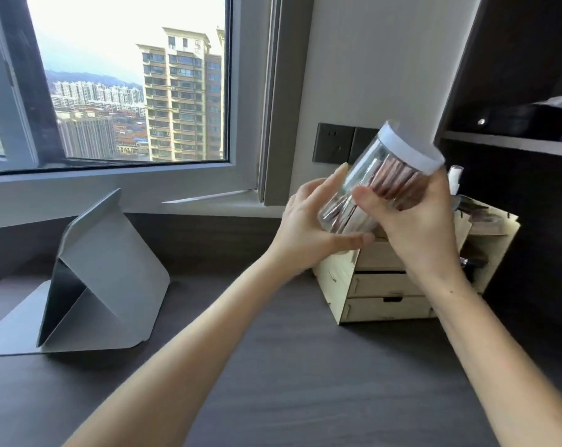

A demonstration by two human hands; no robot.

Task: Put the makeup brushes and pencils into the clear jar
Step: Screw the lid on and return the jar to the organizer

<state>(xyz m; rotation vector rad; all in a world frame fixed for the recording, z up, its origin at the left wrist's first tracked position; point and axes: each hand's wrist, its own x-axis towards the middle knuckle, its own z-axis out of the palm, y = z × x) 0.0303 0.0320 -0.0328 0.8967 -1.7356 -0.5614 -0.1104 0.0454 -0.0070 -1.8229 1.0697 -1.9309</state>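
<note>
The clear jar (368, 171) is held in the air above the desk, tilted with its white lid (408, 146) pointing up and to the right. Inside it lie several makeup brushes and pencils (392, 183) with pinkish-copper handles. My left hand (311, 221) cups the jar's bottom from the left, with the thumb under it. My right hand (415, 227) grips the jar's side from below and the right, thumb across the front. The jar hangs just above a wooden organiser.
A pale wooden drawer organiser (386, 288) stands on the dark desk (289, 366) under the jar, with small items on top. A grey folded tablet stand (102, 279) sits at the left. Wall sockets (336, 143), a window and dark shelves (511, 146) lie behind.
</note>
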